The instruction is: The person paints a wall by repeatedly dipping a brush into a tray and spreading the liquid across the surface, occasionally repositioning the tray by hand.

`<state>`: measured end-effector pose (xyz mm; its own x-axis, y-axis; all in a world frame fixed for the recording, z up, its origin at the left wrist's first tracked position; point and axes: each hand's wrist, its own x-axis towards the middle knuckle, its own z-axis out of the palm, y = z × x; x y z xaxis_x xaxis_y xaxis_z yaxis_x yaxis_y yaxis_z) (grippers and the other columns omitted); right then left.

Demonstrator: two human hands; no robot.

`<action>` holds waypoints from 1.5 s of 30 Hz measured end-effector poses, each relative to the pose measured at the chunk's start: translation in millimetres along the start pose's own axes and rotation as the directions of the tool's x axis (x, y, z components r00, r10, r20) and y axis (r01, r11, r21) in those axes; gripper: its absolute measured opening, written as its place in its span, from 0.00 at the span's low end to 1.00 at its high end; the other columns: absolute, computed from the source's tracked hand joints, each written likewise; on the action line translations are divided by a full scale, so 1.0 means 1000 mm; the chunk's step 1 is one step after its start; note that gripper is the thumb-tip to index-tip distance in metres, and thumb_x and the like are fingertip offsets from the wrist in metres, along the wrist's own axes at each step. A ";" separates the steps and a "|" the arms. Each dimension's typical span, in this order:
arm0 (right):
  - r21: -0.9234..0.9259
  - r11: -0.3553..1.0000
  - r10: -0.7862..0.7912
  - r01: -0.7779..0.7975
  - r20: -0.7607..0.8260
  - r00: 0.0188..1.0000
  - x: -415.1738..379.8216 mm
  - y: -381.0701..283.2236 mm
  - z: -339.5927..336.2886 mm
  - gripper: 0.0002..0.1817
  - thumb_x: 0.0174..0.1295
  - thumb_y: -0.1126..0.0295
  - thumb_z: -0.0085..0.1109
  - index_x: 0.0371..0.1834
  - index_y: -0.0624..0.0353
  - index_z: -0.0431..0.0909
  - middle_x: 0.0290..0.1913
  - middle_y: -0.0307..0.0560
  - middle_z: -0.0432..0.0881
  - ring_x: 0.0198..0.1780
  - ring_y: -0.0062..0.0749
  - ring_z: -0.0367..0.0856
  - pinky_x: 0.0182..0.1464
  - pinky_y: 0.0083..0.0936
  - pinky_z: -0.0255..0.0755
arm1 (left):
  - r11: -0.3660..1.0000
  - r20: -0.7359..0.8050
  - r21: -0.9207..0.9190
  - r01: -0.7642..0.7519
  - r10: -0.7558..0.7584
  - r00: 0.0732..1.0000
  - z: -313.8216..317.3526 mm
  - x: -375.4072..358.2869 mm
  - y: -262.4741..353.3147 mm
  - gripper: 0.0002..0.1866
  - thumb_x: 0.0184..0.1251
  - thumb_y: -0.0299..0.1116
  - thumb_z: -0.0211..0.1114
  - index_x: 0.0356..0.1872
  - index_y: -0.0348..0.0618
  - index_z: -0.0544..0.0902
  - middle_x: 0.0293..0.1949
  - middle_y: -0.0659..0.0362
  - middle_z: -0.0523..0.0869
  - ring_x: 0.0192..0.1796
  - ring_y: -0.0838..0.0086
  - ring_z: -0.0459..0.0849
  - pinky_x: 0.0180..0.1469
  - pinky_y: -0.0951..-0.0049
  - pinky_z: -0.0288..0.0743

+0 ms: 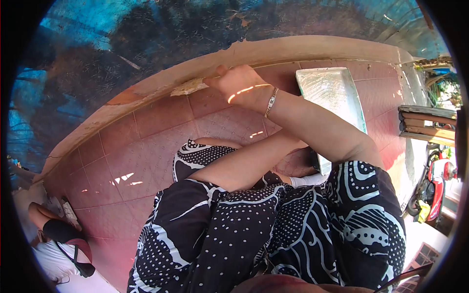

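Note:
My right hand (239, 84), with a bracelet on its wrist, reaches across to the ledge below the blue-black sheet (181, 34). Its fingers are curled closed at the end of a pale beige, rough-edged piece (188, 87), whose kind I cannot make out. My left forearm (254, 161) passes beneath the right one, which hides my left hand. Beyond the crossed arms lies a whitish tray (362, 115) with a green edge, streaked pale inside. A dark object (313, 160) shows beside the tray's near end, partly covered.
A tan ledge (312, 46) curves along the base of the sheet. Red tiles (146, 146) cover the floor. Another person (61, 244) is at lower left. Stacked wooden planks (427, 124) and a red motorbike (439, 178) stand at right.

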<state>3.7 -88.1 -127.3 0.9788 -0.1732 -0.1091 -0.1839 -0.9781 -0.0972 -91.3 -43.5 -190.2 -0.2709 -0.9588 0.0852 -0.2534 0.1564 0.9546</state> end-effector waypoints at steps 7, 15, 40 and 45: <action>-0.193 0.954 0.180 -0.227 -0.235 0.955 -0.088 0.084 0.020 0.23 0.53 0.73 0.49 0.54 0.42 0.74 0.37 0.48 0.77 0.29 0.39 0.81 0.30 0.32 0.76 | 0.971 0.061 0.115 0.210 -0.218 0.974 0.001 0.016 0.005 0.43 0.54 0.42 0.65 0.64 0.26 0.53 0.64 0.34 0.52 0.64 0.38 0.58 0.66 0.55 0.55; -0.344 0.635 0.618 -0.691 -0.311 0.723 -0.213 0.180 -0.043 0.17 0.58 0.71 0.48 0.49 0.41 0.79 0.38 0.48 0.77 0.33 0.46 0.80 0.35 0.39 0.74 | 0.904 -0.085 0.279 0.324 -0.313 0.946 0.005 0.012 0.012 0.49 0.46 0.36 0.72 0.63 0.25 0.50 0.64 0.28 0.45 0.61 0.32 0.61 0.63 0.53 0.62; -0.305 0.872 0.326 -0.383 -0.223 0.919 -0.073 0.040 -0.020 0.08 0.48 0.70 0.51 0.26 0.57 0.80 0.30 0.50 0.80 0.32 0.41 0.81 0.32 0.34 0.74 | 0.934 0.004 0.357 -0.022 0.022 1.000 0.020 0.014 -0.010 0.39 0.57 0.42 0.62 0.66 0.36 0.55 0.68 0.41 0.52 0.64 0.41 0.60 0.68 0.61 0.54; 0.045 0.997 -0.046 0.059 -0.250 0.967 -0.005 -0.050 -0.029 0.08 0.49 0.69 0.52 0.27 0.58 0.80 0.30 0.52 0.80 0.34 0.41 0.82 0.32 0.32 0.75 | 0.226 -0.081 0.972 0.066 0.054 0.995 0.045 0.001 -0.037 0.28 0.67 0.46 0.48 0.64 0.43 0.64 0.62 0.44 0.66 0.67 0.46 0.56 0.68 0.45 0.44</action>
<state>10.1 -41.9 -93.6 0.9775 -0.1518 0.1464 -0.1301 -0.9804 -0.1480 -123.9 -39.6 -238.4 -0.2085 -0.9649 0.1596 -0.9778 0.2021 -0.0559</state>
